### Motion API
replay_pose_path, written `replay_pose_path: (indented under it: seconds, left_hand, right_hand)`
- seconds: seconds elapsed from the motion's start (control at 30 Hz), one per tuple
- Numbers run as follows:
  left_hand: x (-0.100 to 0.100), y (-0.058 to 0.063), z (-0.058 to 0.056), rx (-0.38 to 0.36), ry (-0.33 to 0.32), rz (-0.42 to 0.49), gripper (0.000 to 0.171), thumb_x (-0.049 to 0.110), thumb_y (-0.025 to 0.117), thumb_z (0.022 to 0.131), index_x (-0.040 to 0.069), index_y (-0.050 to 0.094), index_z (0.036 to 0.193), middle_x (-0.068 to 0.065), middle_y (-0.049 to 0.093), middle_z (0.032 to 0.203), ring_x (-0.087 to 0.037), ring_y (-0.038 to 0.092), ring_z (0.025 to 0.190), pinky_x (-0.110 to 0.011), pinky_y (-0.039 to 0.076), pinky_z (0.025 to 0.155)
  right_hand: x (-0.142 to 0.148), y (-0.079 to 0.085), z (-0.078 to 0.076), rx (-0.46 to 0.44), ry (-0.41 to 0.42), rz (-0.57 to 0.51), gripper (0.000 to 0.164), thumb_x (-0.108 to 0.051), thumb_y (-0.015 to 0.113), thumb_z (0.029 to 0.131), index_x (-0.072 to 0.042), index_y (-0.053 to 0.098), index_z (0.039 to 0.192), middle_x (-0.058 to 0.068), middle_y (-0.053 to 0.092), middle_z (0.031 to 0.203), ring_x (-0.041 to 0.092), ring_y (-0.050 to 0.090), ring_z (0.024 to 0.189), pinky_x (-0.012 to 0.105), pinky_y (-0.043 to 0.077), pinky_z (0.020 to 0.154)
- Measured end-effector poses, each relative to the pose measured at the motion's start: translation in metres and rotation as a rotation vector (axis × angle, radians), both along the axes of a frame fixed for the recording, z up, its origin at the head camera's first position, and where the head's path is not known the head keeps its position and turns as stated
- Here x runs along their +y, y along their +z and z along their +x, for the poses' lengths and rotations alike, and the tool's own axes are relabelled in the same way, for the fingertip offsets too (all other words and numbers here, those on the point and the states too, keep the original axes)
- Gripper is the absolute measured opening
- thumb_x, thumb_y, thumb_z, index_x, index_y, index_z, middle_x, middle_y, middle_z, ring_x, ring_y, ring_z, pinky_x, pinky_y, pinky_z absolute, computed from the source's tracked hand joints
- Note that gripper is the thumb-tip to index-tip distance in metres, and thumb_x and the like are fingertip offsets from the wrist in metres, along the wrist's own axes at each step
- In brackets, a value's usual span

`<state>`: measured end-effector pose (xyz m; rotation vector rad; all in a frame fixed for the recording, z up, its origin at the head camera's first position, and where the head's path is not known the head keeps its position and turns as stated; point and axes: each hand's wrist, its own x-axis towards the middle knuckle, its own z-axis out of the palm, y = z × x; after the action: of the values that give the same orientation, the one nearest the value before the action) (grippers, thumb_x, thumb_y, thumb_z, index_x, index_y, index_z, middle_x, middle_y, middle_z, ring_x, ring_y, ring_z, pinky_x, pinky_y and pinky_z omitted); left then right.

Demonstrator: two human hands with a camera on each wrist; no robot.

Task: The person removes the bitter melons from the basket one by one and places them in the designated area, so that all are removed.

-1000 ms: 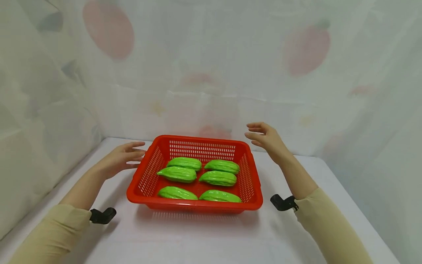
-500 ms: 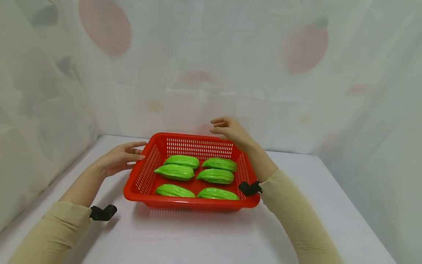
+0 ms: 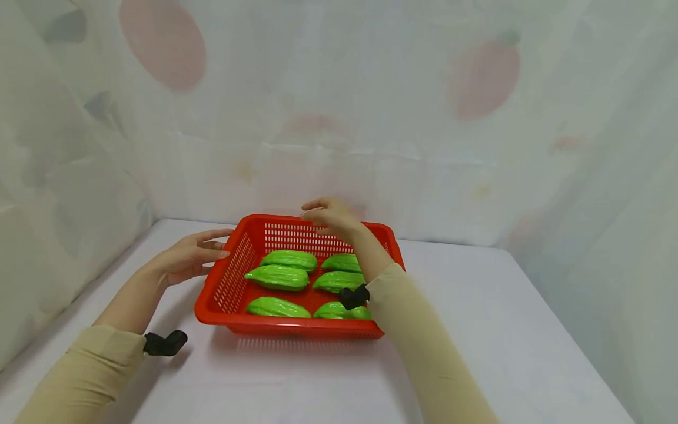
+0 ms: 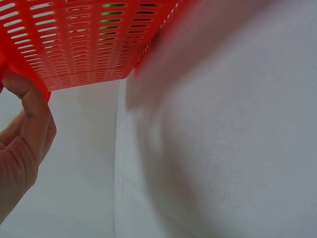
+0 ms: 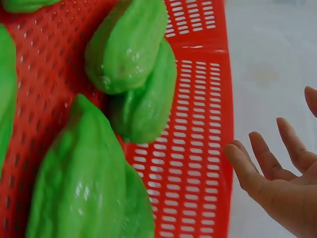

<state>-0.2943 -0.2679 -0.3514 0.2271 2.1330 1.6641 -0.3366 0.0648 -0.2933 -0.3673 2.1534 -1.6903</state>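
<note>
A red plastic basket (image 3: 296,325) with slotted walls stands on the white table, holding several glossy green gourds (image 3: 278,277) with lengthwise ridges, much like bitter melons. My left hand (image 3: 186,257) grips its left rim; in the left wrist view that hand's curved fingers (image 4: 34,111) reach up to the rim under the basket's overhang. Over the far side of the basket hovers my right hand (image 3: 335,219), fingers relaxed and holding nothing. The right wrist view shows this hand (image 5: 277,173) just past the far wall, spread apart from the gourds (image 5: 86,178). My right forearm hides part of the basket's right side.
White cloth walls (image 3: 371,88) with faded fruit prints enclose the table (image 3: 498,318) at the back and both sides. Black camera mounts (image 3: 165,343) stick out from both wrists. The basket sits near the back wall.
My right hand has swept left from beyond the basket's right side to over its far rim. My left hand has come from beside the left rim onto it. The gourds keep their places.
</note>
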Motion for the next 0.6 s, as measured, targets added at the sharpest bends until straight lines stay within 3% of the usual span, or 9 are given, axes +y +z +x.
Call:
replay_pose_path:
  seconds: [0.4,0.6]
  left_hand:
    - [-0.003,-0.001,0.000,-0.008,-0.001,0.028,0.075,0.022,0.058,0.098,0.012,0.013,0.158,0.010,0.063,0.111,-0.010,0.065,0.101,-0.035,0.058,0.089]
    - [-0.006,-0.004,0.000,-0.028,-0.009,0.054,0.074,0.020,0.056,0.100,0.012,0.011,0.158,0.011,0.063,0.112,-0.009,0.065,0.100,-0.034,0.058,0.089]
  right_hand:
    - [-0.013,-0.015,-0.007,-0.058,0.079,0.134,0.046,-0.021,0.065,0.095,-0.006,0.053,0.137,0.011,0.050,0.144,0.040,0.044,0.136,0.054,0.039,0.115]
    - [-0.015,-0.025,-0.009,-0.011,0.120,0.179,0.046,-0.020,0.064,0.095,-0.005,0.052,0.138,0.013,0.053,0.138,0.041,0.048,0.128,0.054,0.044,0.109]
